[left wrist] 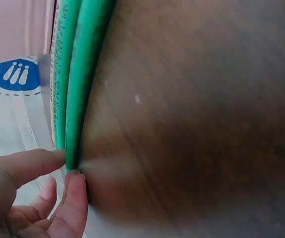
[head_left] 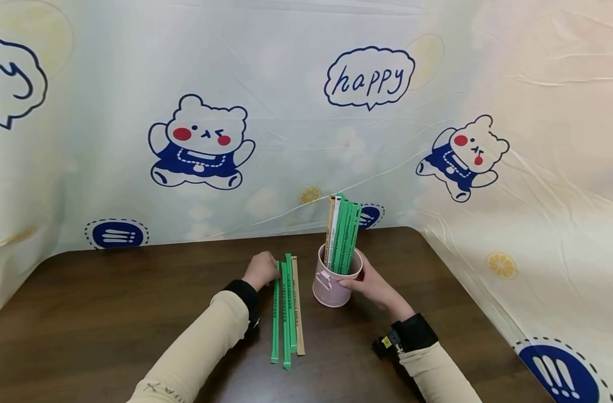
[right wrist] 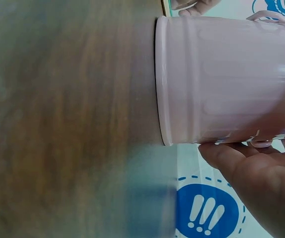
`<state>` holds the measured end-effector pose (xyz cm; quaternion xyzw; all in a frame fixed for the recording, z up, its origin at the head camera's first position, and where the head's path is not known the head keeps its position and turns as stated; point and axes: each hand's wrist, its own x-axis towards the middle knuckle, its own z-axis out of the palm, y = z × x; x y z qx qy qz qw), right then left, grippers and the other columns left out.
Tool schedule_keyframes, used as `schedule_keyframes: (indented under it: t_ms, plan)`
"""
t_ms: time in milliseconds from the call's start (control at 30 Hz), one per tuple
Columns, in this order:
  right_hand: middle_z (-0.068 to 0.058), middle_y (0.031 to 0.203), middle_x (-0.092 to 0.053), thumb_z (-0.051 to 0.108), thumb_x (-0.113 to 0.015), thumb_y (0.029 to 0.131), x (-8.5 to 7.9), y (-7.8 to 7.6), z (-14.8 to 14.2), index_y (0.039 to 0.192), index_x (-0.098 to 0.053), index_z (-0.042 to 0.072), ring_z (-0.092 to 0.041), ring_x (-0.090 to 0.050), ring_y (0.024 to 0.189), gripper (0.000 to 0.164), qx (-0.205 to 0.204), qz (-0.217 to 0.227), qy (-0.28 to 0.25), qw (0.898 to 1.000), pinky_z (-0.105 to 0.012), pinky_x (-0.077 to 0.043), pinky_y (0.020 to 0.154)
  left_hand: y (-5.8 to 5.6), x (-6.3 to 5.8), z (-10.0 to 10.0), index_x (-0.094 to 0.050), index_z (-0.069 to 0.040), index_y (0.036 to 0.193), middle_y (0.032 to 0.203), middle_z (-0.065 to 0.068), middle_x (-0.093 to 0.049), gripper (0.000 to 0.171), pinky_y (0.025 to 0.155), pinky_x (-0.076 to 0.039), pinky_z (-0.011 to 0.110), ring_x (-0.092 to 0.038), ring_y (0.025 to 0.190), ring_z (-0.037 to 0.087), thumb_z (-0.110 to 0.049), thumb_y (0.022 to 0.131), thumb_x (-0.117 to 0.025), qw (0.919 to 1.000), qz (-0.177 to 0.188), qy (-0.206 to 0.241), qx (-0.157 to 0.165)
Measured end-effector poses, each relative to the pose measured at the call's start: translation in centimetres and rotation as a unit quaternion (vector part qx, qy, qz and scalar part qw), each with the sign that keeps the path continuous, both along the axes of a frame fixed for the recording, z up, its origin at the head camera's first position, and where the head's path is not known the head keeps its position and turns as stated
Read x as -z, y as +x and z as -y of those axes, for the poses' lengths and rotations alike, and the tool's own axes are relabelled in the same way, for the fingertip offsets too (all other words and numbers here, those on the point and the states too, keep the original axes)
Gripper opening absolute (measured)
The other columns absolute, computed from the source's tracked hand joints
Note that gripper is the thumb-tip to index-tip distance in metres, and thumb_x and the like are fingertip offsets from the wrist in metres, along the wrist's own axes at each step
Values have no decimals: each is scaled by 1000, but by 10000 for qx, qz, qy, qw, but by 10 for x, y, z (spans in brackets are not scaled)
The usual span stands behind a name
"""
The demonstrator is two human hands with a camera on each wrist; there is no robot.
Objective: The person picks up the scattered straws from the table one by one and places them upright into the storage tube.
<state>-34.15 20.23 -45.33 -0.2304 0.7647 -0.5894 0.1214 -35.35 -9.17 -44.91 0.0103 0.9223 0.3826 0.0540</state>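
Observation:
In the head view my left hand (head_left: pixel 263 270) is at the far end of a long, thin green paper-wrapped stick (head_left: pixel 275 319), the leftmost of several on the table. The left wrist view shows thumb and fingertips (left wrist: pixel 75 198) pinching the end of a green wrapped stick (left wrist: pixel 83 89). My right hand (head_left: pixel 369 282) grips the right side of a small pink bucket (head_left: pixel 329 288), thumb in front and the other fingers partly hidden behind it. Upright in the bucket lean several green wrapped sticks (head_left: pixel 345 238), with a white one (head_left: pixel 334 229) and a tan one beside them.
Beside the pinched stick lie more green wrapped sticks (head_left: pixel 286 313) and a tan one (head_left: pixel 298 313), roughly parallel, left of the bucket. The brown table (head_left: pixel 135 313) ends at the back against a printed cloth (head_left: pixel 286 84) that also runs along the right side.

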Motion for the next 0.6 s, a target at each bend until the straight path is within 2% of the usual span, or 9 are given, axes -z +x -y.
schedule_keyframes:
  t_ms: [133,333,600]
  plan:
    - [-17,163,-18,26,-75,88,0,1,-1,159,-6,17,-39,-25,147,100,25,-17,12,10000,-58,-27,118,1,-1,-2,-28,-17,50,45,-5,-28,51,47,-38,22,-45,42,13,4,85,-59,9998,51,-161,-119]
    - [-18,162,-19,25,-75,88,0,2,-1,159,-6,17,-39,-26,146,99,96,46,60,9999,-56,-27,117,2,-1,-5,-32,-16,49,44,-3,-37,50,47,-39,23,-47,44,14,1,86,-62,9993,108,-225,-271]
    - [-18,163,-19,25,-75,88,-1,1,-1,159,-6,17,-39,-26,146,100,82,29,105,9999,-58,-28,118,2,-3,-6,-33,-16,48,45,-1,-39,51,46,-39,24,-48,44,15,-2,86,-65,9984,201,-294,-443]
